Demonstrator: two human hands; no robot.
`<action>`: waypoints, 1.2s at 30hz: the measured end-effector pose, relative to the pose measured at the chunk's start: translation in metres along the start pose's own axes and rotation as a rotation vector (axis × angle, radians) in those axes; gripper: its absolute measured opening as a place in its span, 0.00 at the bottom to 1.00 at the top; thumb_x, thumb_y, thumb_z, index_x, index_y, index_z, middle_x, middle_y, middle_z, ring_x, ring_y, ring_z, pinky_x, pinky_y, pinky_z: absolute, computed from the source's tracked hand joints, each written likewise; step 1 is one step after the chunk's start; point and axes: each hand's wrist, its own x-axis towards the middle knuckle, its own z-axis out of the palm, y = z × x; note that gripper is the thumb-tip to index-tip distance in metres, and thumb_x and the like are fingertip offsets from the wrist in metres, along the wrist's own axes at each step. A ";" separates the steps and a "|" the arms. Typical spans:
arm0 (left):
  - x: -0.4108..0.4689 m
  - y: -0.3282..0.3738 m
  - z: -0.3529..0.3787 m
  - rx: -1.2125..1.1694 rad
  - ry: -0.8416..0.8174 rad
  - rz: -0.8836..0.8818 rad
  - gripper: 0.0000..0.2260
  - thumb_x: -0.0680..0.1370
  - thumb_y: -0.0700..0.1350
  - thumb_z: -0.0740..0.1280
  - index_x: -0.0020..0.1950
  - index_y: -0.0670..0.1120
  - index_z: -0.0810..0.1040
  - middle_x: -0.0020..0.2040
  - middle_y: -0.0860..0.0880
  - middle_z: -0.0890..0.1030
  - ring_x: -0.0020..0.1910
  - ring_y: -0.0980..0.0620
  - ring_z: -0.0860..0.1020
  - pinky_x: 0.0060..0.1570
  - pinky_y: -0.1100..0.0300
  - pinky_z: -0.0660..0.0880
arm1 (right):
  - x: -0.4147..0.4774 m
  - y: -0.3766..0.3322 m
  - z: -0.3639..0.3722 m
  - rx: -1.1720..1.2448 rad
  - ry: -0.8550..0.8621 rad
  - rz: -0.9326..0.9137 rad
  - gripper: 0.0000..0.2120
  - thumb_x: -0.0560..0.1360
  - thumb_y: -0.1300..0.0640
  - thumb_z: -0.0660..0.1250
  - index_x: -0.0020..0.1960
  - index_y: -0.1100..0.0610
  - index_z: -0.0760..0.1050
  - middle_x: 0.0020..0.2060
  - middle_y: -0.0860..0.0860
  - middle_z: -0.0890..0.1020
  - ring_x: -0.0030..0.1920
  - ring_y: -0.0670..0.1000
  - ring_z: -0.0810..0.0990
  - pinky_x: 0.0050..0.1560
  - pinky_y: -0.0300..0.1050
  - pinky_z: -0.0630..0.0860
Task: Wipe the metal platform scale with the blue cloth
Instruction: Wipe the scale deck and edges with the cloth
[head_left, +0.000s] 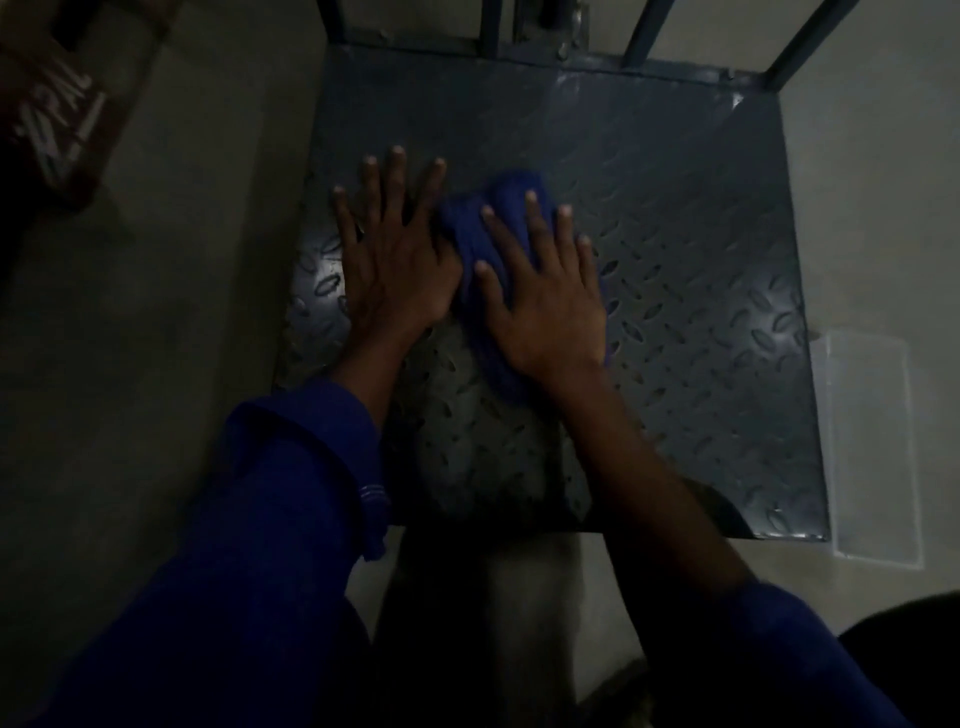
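Observation:
The metal platform scale (685, 249) is a dark grey plate with a raised diamond tread, lying low on the floor in dim light. A bunched blue cloth (480, 228) rests on its left middle. My right hand (545, 296) lies flat on the cloth, fingers spread, pressing it onto the plate. My left hand (395, 260) is flat on the bare plate right beside the cloth, fingers spread, its thumb side touching the cloth's left edge. Part of the cloth is hidden under my right palm.
Dark metal frame bars (639, 31) rise from the scale's far edge. A brown cardboard box (57, 114) with white lettering stands on the concrete floor at the far left. A pale flat rectangle (872, 447) lies on the floor by the scale's right edge.

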 end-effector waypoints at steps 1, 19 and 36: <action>-0.001 0.000 0.000 -0.010 0.006 -0.004 0.27 0.86 0.56 0.48 0.87 0.57 0.50 0.87 0.46 0.48 0.86 0.43 0.45 0.82 0.36 0.42 | -0.007 0.013 -0.003 0.003 0.005 0.005 0.28 0.86 0.37 0.50 0.84 0.41 0.56 0.85 0.52 0.55 0.84 0.61 0.51 0.83 0.60 0.51; -0.001 -0.002 0.004 -0.050 0.077 0.002 0.28 0.85 0.56 0.50 0.86 0.56 0.56 0.87 0.46 0.54 0.86 0.41 0.50 0.82 0.35 0.45 | 0.102 0.069 -0.022 -0.033 -0.146 -0.622 0.27 0.87 0.39 0.52 0.84 0.47 0.60 0.84 0.56 0.58 0.84 0.61 0.54 0.79 0.63 0.60; 0.000 -0.001 0.006 -0.035 0.087 0.002 0.29 0.84 0.56 0.46 0.86 0.53 0.57 0.87 0.45 0.54 0.86 0.42 0.50 0.82 0.36 0.44 | 0.128 0.075 -0.015 0.017 -0.112 -0.679 0.27 0.88 0.41 0.51 0.83 0.50 0.62 0.82 0.61 0.62 0.82 0.61 0.58 0.82 0.60 0.57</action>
